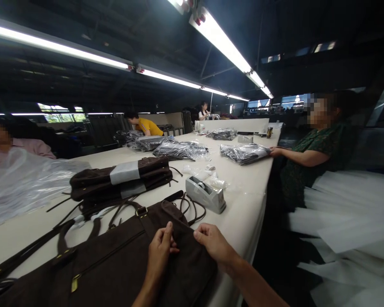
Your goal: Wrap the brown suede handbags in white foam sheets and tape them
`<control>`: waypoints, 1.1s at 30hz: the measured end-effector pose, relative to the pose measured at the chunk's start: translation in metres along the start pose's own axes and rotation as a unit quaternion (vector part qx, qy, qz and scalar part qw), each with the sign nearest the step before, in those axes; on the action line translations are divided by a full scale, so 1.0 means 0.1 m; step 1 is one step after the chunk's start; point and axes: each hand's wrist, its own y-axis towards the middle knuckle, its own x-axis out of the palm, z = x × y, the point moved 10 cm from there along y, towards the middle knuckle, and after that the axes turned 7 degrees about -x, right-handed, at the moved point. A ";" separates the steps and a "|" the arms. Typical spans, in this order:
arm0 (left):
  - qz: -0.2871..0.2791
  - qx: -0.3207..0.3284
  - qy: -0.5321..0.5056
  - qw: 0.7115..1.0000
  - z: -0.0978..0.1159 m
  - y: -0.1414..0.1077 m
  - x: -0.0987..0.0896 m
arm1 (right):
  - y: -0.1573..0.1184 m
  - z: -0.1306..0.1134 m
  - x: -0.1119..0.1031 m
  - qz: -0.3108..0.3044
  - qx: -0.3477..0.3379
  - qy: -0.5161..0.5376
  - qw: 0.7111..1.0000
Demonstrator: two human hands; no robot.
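Observation:
A large dark brown bag [112,260] with a zipper, brass fittings and handles lies on the pale table [240,204] in front of me. My left hand [161,247] is over its right part, fingers curled and thumb raised; whether anything is between the fingers is too small to tell. At the bag's right edge, my right hand [213,243] is closed, thumb against the forefinger, and seems to pinch the fabric there. A grey tape dispenser [205,195] stands just beyond the bag. Stacked brown bags [153,169] with pale wrap bands lie behind it on the left.
Plastic-wrapped bags [181,149] lie farther back. A person at right touches another wrapped bag [245,152]. Clear plastic sheets [28,183] cover the left side, near a person in pink. White sheets [355,213] hang at right, beyond the table edge. Other people are farther off.

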 end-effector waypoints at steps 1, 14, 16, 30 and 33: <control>-0.002 -0.009 0.017 1.000 0.01 0.01 0.03 | 0.02 0.08 0.04 -0.029 0.034 0.068 0.997; 0.105 -0.020 0.292 0.951 0.34 0.16 -0.20 | 0.43 -0.02 0.09 -0.135 0.011 -0.124 0.983; 0.108 -0.024 0.299 0.948 0.39 0.18 -0.31 | 0.54 -0.07 -0.03 -0.079 -0.015 -0.216 0.973; 0.216 -0.041 0.328 0.919 0.66 0.05 -0.87 | 0.63 -0.21 0.32 -0.190 -0.027 -0.268 0.944; 0.226 -0.019 0.433 0.872 0.88 -0.06 -0.73 | 0.57 -0.16 0.30 -0.188 -0.024 -0.272 0.943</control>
